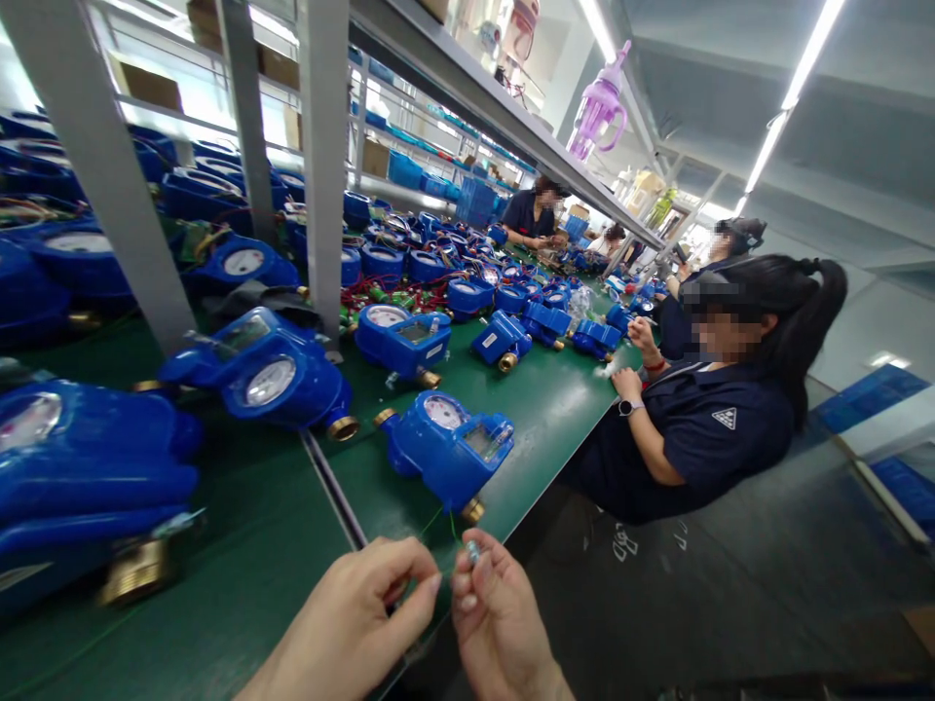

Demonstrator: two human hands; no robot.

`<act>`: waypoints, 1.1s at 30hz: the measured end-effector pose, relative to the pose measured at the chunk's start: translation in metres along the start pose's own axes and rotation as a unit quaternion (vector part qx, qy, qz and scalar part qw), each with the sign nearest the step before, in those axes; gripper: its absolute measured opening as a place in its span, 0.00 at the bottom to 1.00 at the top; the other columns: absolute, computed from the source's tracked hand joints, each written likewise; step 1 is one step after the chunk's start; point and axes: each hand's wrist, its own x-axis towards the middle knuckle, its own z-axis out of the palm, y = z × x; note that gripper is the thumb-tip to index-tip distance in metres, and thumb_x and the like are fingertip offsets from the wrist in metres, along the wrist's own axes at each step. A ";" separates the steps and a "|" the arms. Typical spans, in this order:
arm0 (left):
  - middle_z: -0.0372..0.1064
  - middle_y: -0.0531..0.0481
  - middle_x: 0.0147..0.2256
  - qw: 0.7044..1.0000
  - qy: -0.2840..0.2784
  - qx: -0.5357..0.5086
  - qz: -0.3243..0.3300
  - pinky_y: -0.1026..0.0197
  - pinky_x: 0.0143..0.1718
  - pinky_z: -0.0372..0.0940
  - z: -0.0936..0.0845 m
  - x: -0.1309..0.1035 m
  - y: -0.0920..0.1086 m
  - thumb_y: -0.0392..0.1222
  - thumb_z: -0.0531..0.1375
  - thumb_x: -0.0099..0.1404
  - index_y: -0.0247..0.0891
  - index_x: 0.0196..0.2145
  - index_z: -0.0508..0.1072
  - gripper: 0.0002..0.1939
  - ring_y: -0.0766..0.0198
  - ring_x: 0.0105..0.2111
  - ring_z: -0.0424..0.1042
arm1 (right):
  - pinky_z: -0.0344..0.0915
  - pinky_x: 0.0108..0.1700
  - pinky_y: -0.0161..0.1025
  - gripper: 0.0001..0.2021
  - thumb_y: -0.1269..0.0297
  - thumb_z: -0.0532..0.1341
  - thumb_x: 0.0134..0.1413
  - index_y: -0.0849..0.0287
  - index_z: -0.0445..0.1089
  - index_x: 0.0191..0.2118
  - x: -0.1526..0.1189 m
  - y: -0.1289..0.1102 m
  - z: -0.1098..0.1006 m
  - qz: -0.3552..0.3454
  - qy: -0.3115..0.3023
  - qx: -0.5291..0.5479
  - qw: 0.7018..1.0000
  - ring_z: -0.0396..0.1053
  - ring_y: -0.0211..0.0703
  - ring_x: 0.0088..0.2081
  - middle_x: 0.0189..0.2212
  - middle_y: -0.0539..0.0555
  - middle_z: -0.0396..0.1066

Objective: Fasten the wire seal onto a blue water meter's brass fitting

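Near the table's front edge my right hand (501, 613) pinches a small, clear-and-silvery seal (473, 553) between thumb and fingers. Beside it, my left hand (357, 608) is closed, thumb tip against forefinger, where a thin green wire (432, 523) runs; the wire's end is hidden. Two strands of this wire lead up to the blue water meter (445, 453) just beyond my hands. That meter lies tilted on the green table, with a round dial, a small display window and brass threaded ends. Both hands are apart from its body.
More blue meters (267, 375) stand to the left and behind, one large and close (88, 467). Grey posts (321, 175) carry a shelf with a purple bottle (599, 107). A co-worker (701, 419) sits at the right along the table (555, 428); other people work farther back.
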 end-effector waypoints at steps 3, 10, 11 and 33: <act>0.66 0.56 0.23 0.999 0.035 -0.020 0.026 0.67 0.26 0.58 0.007 0.004 -0.008 0.44 0.53 0.64 0.41 0.27 0.73 0.12 0.68 0.24 0.66 | 0.58 0.26 0.23 0.18 0.62 0.74 0.43 0.62 0.73 0.40 0.006 -0.002 -0.005 0.030 -0.008 0.053 0.998 0.61 0.27 0.26 0.28 0.49 0.68; 0.72 0.55 0.26 0.995 0.075 -0.041 0.055 0.67 0.34 0.62 0.017 0.023 0.001 0.42 0.54 0.64 0.41 0.26 0.74 0.12 0.65 0.30 0.70 | 0.61 0.30 0.25 0.16 0.61 0.74 0.43 0.61 0.74 0.38 0.013 -0.001 -0.006 0.037 -0.026 0.081 0.996 0.62 0.29 0.29 0.28 0.48 0.68; 0.72 0.55 0.26 0.995 0.069 -0.042 0.056 0.67 0.34 0.62 0.018 0.024 0.003 0.42 0.55 0.64 0.41 0.26 0.74 0.12 0.65 0.30 0.70 | 0.61 0.31 0.25 0.15 0.62 0.74 0.44 0.61 0.74 0.38 0.013 -0.001 -0.006 0.036 -0.025 0.083 0.996 0.62 0.29 0.29 0.29 0.48 0.68; 0.72 0.55 0.27 0.998 0.037 -0.043 0.027 0.64 0.36 0.61 0.029 0.020 0.002 0.43 0.54 0.65 0.41 0.27 0.74 0.12 0.63 0.32 0.70 | 0.62 0.33 0.26 0.15 0.63 0.73 0.45 0.59 0.75 0.40 0.008 -0.002 -0.009 0.018 -0.037 0.058 0.997 0.65 0.30 0.30 0.29 0.49 0.70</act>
